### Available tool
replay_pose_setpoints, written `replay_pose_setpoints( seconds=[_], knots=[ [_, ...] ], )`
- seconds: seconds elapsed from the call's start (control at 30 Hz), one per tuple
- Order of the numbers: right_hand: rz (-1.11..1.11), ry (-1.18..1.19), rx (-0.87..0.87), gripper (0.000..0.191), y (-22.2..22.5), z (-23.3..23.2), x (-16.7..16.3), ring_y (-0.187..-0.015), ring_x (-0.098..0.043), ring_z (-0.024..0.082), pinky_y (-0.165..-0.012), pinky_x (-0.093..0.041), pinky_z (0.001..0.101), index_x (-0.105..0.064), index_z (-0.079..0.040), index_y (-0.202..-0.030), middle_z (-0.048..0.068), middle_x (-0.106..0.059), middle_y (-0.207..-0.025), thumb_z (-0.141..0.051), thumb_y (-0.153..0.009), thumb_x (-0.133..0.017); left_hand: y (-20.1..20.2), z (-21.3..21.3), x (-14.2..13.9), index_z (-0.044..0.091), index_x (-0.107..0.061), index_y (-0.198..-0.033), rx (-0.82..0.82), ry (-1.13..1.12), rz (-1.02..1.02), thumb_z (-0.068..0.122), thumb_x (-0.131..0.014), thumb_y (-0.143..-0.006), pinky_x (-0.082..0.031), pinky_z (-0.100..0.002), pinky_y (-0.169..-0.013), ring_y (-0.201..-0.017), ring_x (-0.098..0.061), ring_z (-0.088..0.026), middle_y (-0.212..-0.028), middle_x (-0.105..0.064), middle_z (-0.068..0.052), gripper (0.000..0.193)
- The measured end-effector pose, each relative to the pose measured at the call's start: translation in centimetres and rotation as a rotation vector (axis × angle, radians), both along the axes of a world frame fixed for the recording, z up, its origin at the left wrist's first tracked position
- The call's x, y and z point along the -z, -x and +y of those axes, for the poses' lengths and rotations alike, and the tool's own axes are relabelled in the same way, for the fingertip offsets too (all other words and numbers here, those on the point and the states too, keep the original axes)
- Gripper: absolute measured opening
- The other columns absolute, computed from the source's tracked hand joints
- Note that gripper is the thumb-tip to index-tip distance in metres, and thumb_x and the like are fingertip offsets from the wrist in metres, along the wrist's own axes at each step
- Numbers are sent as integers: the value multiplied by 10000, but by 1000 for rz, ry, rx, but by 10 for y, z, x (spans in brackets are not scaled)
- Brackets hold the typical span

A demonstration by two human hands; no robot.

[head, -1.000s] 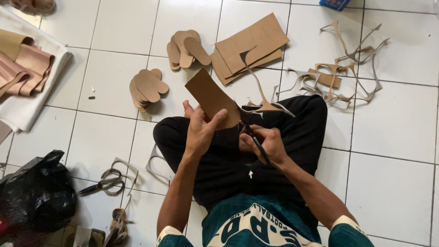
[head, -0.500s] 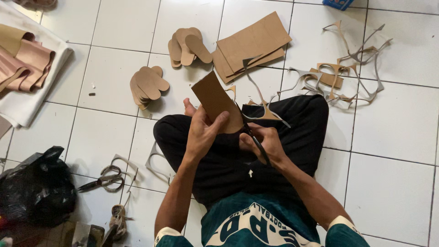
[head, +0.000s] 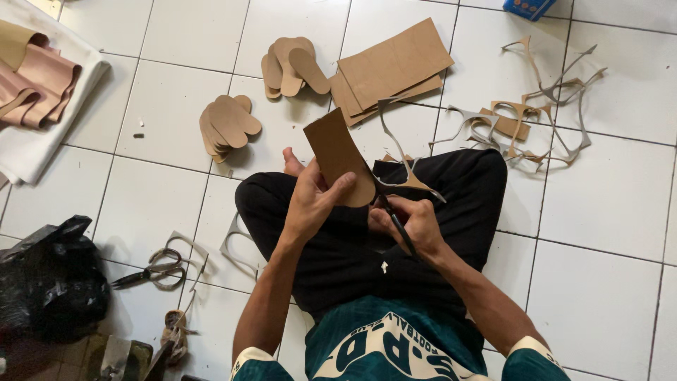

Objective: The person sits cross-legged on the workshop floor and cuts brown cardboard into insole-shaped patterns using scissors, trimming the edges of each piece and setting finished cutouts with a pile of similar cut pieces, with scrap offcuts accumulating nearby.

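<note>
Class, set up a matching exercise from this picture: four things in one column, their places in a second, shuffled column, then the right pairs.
Things
1. brown card piece
2. spare scissors
3. black plastic bag
4. offcut strips

Places
A. lower left corner of the picture
B. on the tiles beyond the right knee
C. held up in the left hand
D. on the floor beside the left arm

Pairs: 1-C, 2-D, 3-A, 4-B

Bright even daylight, soft shadows — sharp, little blur
</note>
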State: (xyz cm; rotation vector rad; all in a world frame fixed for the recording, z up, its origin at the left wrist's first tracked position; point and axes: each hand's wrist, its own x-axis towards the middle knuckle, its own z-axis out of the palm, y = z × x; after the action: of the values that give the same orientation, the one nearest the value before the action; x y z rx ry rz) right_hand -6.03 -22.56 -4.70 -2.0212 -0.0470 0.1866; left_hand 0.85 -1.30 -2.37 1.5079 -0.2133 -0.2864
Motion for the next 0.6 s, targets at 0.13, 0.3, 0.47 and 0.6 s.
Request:
replay_pose_setpoints(
  seconds=[0.13, 0.3, 0.47, 0.6],
  knots=[
    [37, -114, -28, 350, -3, 4, -6, -529, -602, 78, -509, -474, 255, -726, -56, -1148, 30, -696, -667, -340, -952, -667, -5, -2, 2, 7, -584, -1288, -129, -35, -27, 139, -683, -997, -551, -241, -837, -897, -707, -124, -1042, -740, -67, 334],
    [154, -238, -49, 554, 1, 5, -11, -562, -589, 99, -559, -516, 259, -556, -77, -1449, 47, -624, -661, -305, -945, -594, -7, -5, -3, -4, -585, -1314, -117, -47, -143, 90, -669, -1012, -542, -236, -855, -938, -708, -127, -1072, -750, -86, 326],
    [-116, -150, -83, 375, -3, 8, -3, -676, -693, 100, -644, -558, 260, -619, -27, -1232, 28, -693, -755, -317, -993, -614, 3, -8, -14, 1, -564, -1326, -77, 39, -28, 100, -651, -1014, -572, -236, -867, -976, -712, -121, -1101, -744, -74, 338],
    [-34, -274, -68, 423, -5, 8, 0, -708, -714, 113, -666, -588, 275, -642, 4, -1251, 38, -718, -805, -284, -941, -624, 9, -10, -19, -6, -572, -1362, -83, 52, -22, 96, -664, -1027, -561, -237, -851, -957, -687, -114, -1102, -727, -69, 362]
  ],
)
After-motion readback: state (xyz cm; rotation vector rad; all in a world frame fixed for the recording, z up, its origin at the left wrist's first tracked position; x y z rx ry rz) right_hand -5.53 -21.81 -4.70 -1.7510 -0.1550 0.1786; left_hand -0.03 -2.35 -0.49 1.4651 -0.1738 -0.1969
